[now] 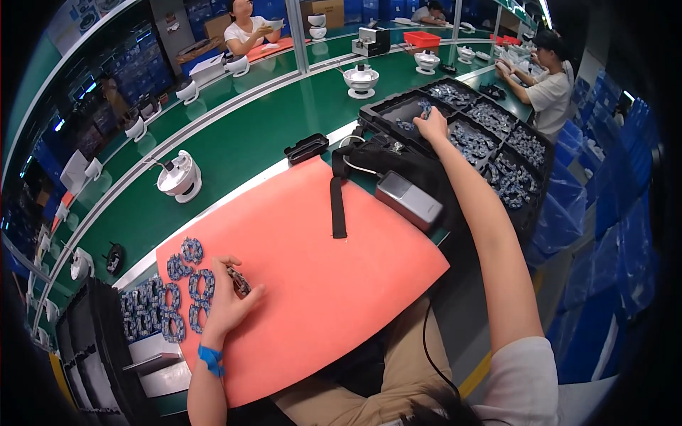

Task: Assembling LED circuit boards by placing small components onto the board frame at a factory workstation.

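My left hand [231, 295] is closed around a dark piece with small components [240, 282], just above the left part of the pink mat [312, 277]. Beside it on the mat lie several blue ring-shaped circuit boards [202, 284], and more of them [142, 309] sit close together to the left. Far off to the right, my right arm is stretched out to a black divided tray [386, 113]. There my right hand [432, 126] pinches a small blue circuit board [425, 108] over the tray's near-left compartment. Other compartments hold heaps of similar boards [508, 181].
A grey power bank [408, 199], a black bag [380, 157] and a black strap [338, 209] lie between mat and tray. White round devices [179, 176] stand along the green conveyor [249, 131]. Black trays [85, 348] stand at lower left. Co-workers [550, 85] sit further away.
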`<state>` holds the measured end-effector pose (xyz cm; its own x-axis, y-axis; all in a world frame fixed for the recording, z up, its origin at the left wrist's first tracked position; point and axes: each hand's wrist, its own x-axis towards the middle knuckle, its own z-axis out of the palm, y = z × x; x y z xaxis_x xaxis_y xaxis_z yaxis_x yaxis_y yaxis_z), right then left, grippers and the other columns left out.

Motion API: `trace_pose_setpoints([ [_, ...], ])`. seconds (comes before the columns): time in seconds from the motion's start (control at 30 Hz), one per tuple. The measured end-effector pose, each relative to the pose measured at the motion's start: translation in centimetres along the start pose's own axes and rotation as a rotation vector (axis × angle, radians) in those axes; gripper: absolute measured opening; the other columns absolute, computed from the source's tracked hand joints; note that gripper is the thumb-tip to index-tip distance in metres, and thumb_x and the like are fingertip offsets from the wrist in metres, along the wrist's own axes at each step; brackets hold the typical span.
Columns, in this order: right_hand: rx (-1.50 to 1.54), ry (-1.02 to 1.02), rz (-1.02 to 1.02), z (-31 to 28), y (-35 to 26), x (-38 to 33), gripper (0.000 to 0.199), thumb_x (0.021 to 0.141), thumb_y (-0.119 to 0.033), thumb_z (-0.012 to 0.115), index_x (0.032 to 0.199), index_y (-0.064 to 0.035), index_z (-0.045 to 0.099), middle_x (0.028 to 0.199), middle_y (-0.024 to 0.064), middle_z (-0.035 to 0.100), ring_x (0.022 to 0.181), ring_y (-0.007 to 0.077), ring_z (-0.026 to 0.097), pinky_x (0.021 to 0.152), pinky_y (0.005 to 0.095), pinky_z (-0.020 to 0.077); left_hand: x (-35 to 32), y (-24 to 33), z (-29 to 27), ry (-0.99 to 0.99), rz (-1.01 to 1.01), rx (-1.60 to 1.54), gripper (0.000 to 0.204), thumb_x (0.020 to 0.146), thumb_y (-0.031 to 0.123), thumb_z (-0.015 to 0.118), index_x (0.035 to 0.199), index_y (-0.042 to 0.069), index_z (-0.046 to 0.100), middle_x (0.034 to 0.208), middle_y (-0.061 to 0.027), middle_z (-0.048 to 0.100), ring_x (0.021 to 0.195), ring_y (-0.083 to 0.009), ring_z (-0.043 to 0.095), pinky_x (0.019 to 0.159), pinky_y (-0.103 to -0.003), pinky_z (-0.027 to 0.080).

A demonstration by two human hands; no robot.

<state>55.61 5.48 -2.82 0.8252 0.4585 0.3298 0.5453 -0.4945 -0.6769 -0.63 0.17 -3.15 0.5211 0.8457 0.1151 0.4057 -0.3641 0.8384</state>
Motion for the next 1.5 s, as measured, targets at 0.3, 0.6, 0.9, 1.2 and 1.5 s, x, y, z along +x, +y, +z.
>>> trace_pose_setpoints([
  [0.3,-0.328,-0.123,-0.200,1.3,0.0,2.1,0.041,0.090,-0.032,0.045,0.115,-0.0036,0.059,0.128,0.0150,0.055,0.123,0.0375,0.041,0.094,0.0647,0.0320,0.4,-0.1,0.2,-0.049,0.183,0.224,0.052,0.071,0.011,0.070,0.111,0.002,0.038,0.098,-0.0071,0.032,0.081,-0.0159,0.039,0.068,-0.027,0.042],
  [0.6,-0.351,-0.123,-0.281,1.3,-0.8,1.7,0.037,0.085,-0.023,0.057,0.119,-0.0084,0.057,0.125,0.0129,0.055,0.122,0.0360,0.043,0.094,0.0574,0.0381,0.2,1.0,0.4,-0.040,0.163,0.250,0.050,0.073,0.011,0.069,0.114,0.001,0.041,0.102,-0.0102,0.037,0.086,-0.0183,0.043,0.073,-0.029,0.044],
  [0.9,0.556,-0.803,-0.801,-1.5,-14.4,-20.0,0.020,0.089,-0.015,0.057,0.103,-0.0027,0.066,0.093,0.0125,0.066,0.079,0.0153,0.062,0.071,0.0296,0.0511,-0.3,1.1,1.9,0.136,0.034,-0.101,0.046,0.077,0.003,0.072,0.109,0.006,0.039,0.090,-0.0031,0.040,0.076,-0.0095,0.044,0.066,-0.022,0.041],
  [1.2,0.874,-1.016,-0.763,-2.3,-15.5,-35.7,0.022,0.084,-0.015,0.063,0.095,0.0035,0.060,0.086,0.0157,0.061,0.078,0.0282,0.064,0.069,0.0373,0.0515,0.2,0.7,1.7,0.165,0.010,-0.620,0.037,0.089,0.008,0.061,0.115,0.011,0.035,0.096,-0.0006,0.038,0.086,-0.0077,0.042,0.076,-0.021,0.039],
  [1.5,0.824,-0.921,-0.834,-3.6,-13.5,-35.8,0.019,0.083,-0.012,0.065,0.095,0.0018,0.061,0.082,0.0138,0.061,0.075,0.0255,0.063,0.067,0.0344,0.0507,-0.2,1.3,2.8,0.026,-0.003,-0.601,0.037,0.088,0.008,0.062,0.112,0.011,0.034,0.096,-0.0011,0.037,0.087,-0.0076,0.040,0.077,-0.020,0.038],
])
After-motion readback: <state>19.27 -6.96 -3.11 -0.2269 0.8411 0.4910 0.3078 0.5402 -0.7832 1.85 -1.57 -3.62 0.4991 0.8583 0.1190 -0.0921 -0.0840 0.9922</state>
